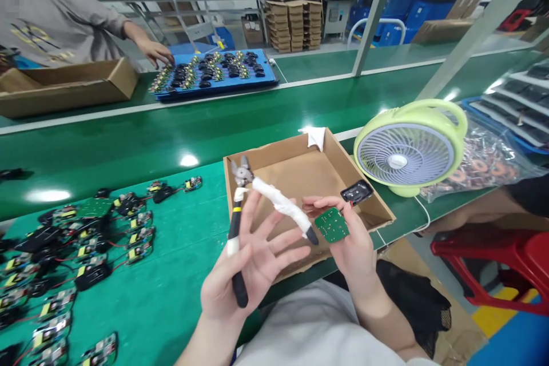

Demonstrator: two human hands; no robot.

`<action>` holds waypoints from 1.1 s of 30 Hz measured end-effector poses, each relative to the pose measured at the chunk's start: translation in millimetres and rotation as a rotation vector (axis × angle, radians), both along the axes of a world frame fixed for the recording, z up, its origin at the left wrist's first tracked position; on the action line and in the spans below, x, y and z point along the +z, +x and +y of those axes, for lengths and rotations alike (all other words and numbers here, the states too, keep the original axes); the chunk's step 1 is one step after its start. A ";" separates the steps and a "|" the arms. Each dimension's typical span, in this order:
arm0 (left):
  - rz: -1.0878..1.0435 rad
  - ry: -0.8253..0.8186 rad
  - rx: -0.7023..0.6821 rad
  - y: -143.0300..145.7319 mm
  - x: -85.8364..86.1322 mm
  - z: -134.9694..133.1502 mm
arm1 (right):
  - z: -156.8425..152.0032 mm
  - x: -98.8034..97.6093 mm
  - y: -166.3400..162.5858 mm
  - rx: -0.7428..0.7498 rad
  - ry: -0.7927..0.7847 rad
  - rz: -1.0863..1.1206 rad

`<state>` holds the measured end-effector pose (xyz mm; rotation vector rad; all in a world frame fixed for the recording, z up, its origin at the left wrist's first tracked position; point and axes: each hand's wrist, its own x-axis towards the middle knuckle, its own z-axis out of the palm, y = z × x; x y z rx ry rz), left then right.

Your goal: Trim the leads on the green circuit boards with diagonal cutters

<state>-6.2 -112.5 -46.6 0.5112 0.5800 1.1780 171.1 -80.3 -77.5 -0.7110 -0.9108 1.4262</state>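
Note:
My left hand (253, 266) holds a pair of side cutters (242, 174) upright. One black handle lies across the palm and the other, wrapped in white tape (281, 203), sticks out to the right; the fingers are spread. My right hand (354, 249) pinches a small green circuit board (331, 224) by its edge, with a black housing piece (357, 191) just above it. Both hands hover over a shallow cardboard tray (377, 206), the cutter handle tip close to the board.
Several circuit boards with black parts (86, 240) lie on the green mat at left. A green fan (407, 151) and a bag of copper coils (486, 163) stand right. Across the belt, a co-worker's hand (154, 52) reaches a blue parts tray (266, 83) beside a cardboard box (64, 88). A red stool (493, 249) stands low right.

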 end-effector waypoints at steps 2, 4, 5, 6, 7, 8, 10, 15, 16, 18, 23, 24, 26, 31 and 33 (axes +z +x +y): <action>0.056 0.018 0.056 -2.3 3.3 0.2 | 2.3 0.8 -0.4 0.008 -0.022 0.038; 0.094 0.036 0.089 -1.9 2.8 0.7 | 3.5 -0.6 -1.0 -0.011 0.008 -0.041; 0.101 0.042 0.086 -0.8 1.3 0.9 | 3.6 -1.8 -1.5 -0.023 0.037 -0.116; 0.095 0.048 0.070 0.8 -0.9 1.1 | 3.5 -3.1 -2.1 -0.036 0.071 -0.201; 0.072 0.053 0.046 2.6 -3.4 1.2 | 3.3 -4.6 -2.8 -0.049 0.106 -0.284; 0.035 0.050 0.014 4.6 -5.8 1.3 | 3.1 -6.1 -3.5 -0.064 0.133 -0.356; -0.063 0.007 -0.056 8.5 -9.5 1.8 | 3.1 -9.0 -4.6 -0.102 0.153 -0.440; -0.200 -0.158 -0.150 16.2 -8.9 4.2 | 4.8 -14.2 -4.2 -0.146 0.113 -0.443; -0.193 -0.168 -0.152 17.7 -8.0 4.6 | 5.0 -14.8 -3.8 -0.155 0.114 -0.442; -0.173 -0.162 -0.153 20.3 -7.0 5.2 | 5.0 -16.1 -3.0 -0.175 0.124 -0.438; -0.169 -0.099 -0.142 22.9 -9.5 5.0 | -0.5 -19.3 -2.9 -0.235 0.161 -0.403; -0.174 -0.081 -0.141 23.1 -10.2 5.0 | -2.2 -19.9 -3.4 -0.243 0.174 -0.400; -0.187 -0.052 -0.144 24.5 -10.6 5.3 | -5.6 -21.0 -4.6 -0.265 0.216 -0.395; -0.210 -0.043 -0.182 31.1 -6.6 5.8 | -10.0 -23.4 -5.9 -0.364 0.358 -0.420; -0.204 -0.032 -0.186 32.7 -5.2 4.3 | -10.4 -23.7 -4.9 -0.392 0.407 -0.464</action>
